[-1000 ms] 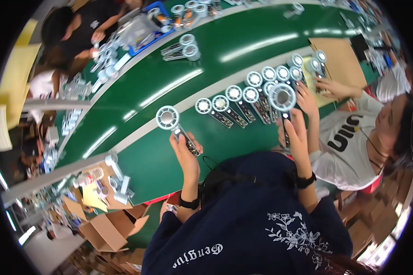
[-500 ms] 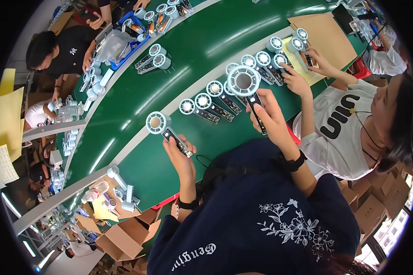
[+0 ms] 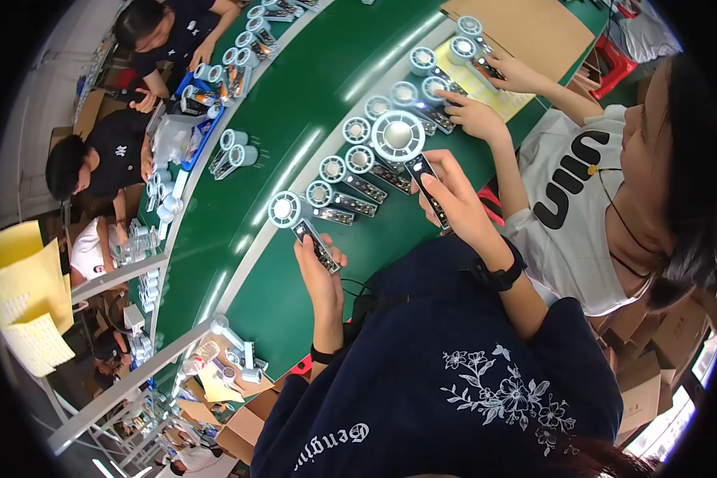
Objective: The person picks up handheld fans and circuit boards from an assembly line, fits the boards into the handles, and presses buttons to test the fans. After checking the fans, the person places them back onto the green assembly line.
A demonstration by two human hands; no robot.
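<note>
My left hand (image 3: 320,275) is closed around the handle of a light-blue handheld fan (image 3: 285,209), whose round head points up and away. Bare circuit parts show along its handle. Farther right, my right hand (image 3: 454,195) grips a second handheld fan (image 3: 398,135) by its handle, thumb along the exposed board. This one is held above the table and looks larger. Between and beyond my hands lies a slanting row of similar fans, the nearest being an open-handled fan (image 3: 350,205). My fingers partly hide both held handles.
At right, a co-worker's hands (image 3: 478,119) touch fans near a yellow sheet (image 3: 506,102) and cardboard (image 3: 526,40). Two fans (image 3: 235,155) stand across the green table (image 3: 295,103). Far left are co-workers and a blue tray (image 3: 207,131). A bottle (image 3: 201,358) lies lower left, near a metal rail (image 3: 127,390).
My view has shifted, so the row of fans appears lower and farther left. Both fans stay in my hands; their head centres look bright white now, brownish before.
</note>
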